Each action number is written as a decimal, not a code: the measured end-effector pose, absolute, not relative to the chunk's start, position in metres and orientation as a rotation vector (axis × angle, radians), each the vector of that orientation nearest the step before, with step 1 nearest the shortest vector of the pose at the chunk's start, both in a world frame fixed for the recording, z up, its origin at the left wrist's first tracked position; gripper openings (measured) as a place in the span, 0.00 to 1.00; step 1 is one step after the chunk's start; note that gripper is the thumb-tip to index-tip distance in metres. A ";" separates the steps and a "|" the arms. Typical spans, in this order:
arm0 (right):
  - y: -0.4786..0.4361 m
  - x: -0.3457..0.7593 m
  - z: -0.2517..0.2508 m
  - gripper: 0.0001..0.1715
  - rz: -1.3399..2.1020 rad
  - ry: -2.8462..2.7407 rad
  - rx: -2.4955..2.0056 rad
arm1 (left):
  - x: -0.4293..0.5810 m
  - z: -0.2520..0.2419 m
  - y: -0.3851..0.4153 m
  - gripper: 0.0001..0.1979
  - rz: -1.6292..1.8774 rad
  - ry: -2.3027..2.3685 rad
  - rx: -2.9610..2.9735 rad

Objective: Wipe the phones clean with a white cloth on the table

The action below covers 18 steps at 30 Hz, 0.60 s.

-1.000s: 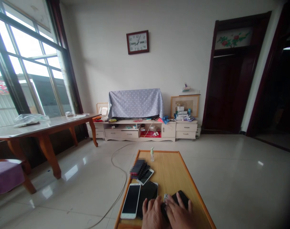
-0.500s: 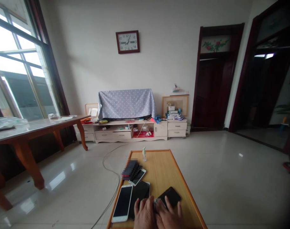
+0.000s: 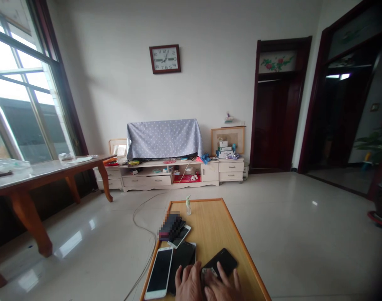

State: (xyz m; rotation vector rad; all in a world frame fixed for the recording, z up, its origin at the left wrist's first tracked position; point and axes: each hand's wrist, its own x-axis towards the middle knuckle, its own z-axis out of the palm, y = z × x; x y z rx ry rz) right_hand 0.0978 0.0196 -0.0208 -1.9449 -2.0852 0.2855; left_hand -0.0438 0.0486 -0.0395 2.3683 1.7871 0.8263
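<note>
My left hand (image 3: pixel 188 284) is at the near end of the table, its fingers bent and close together at the left end of a black phone (image 3: pixel 226 260). Its thumb is hidden. My right hand (image 3: pixel 222 286) lies over the near part of that phone, some fingers spread, others pressing a small crumpled whitish piece (image 3: pixel 208 272) against it. What this piece is made of is unclear. Left of my hands rest a white phone with a dark screen (image 3: pixel 160 271) and a dark phone (image 3: pixel 180 261), partly covered by my left hand.
Farther up the wooden table (image 3: pixel 209 217) are a blurred-out dark stack (image 3: pixel 170 225), another white-edged phone (image 3: pixel 182 236) and a small spray bottle (image 3: pixel 188 206). A cable (image 3: pixel 140 221) runs along the floor on the left. A larger table (image 3: pixel 52 171) stands at left.
The view has shifted slightly. My right hand has moved a little on the black phone, and more of the whitish piece shows under its fingers. My left hand stays beside it.
</note>
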 end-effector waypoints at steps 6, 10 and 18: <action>0.033 0.121 -0.004 0.29 0.305 -2.025 -2.057 | -0.043 -0.040 0.051 0.35 0.828 1.768 2.267; 0.033 0.084 -0.029 0.27 0.375 -2.068 -1.981 | -0.041 -0.050 0.055 0.22 0.957 1.820 2.236; 0.051 0.129 -0.003 0.31 0.239 -1.924 -2.126 | -0.043 -0.036 0.045 0.32 0.887 1.864 2.452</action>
